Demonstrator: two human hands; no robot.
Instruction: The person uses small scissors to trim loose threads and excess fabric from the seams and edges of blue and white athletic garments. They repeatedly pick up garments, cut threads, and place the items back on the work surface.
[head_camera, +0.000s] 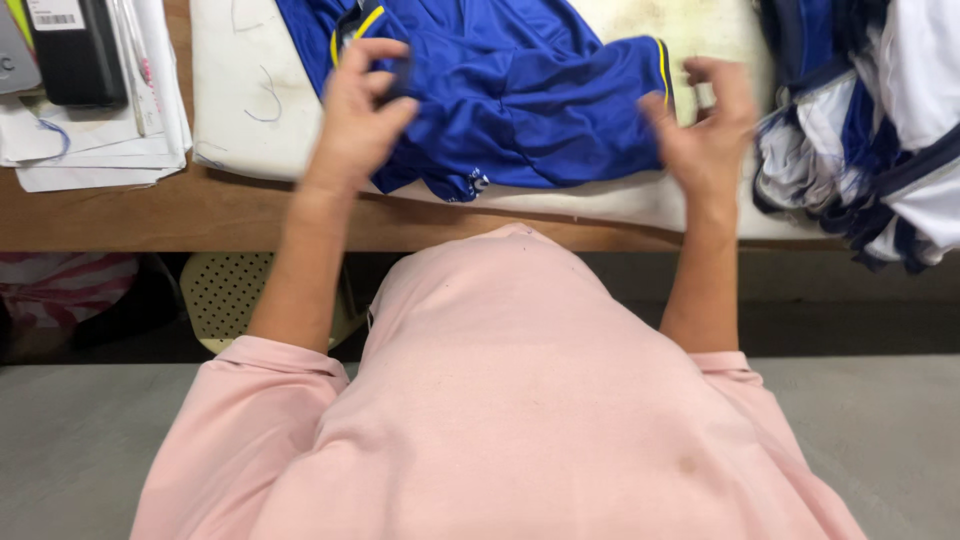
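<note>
pinching at the upper left part of the blue garment (520, 110), the left hand (358, 115) has its fingers curled inward, thumb and forefingers closed on a dark fold of the cloth near the yellow-piped collar edge; the grip is partly blurred, so how much cloth is taken cannot be told. the right hand (705, 125) stands at the garment's right edge with fingers spread and bent like a claw, open; the blur prevents telling whether the fingertips touch the fabric, and nothing is seen clamped in it.

the blue garment lies crumpled between the two hands on a white padded board (240, 100), its yellow-trimmed sleeve end (662, 70) pointing toward the right hand and a small white mark at the lower hem facing the person. the board bears faint pen marks and some staining, and rests on a wooden table (150, 215).

to the right, just beside the right hand, a heap of blue-and-white garments (870, 140) overlaps the board's right end and hangs over the table edge. to the left, well apart from the left hand, a stack of white papers (100, 150) lies on the table with a dark flat device (75, 50) on top of it.

both forearms are bare; the person wears a pink shirt (520, 400). under the table a yellowish perforated stool seat (225, 290) and a red-and-white striped bag (60, 285) are seen on the left.
</note>
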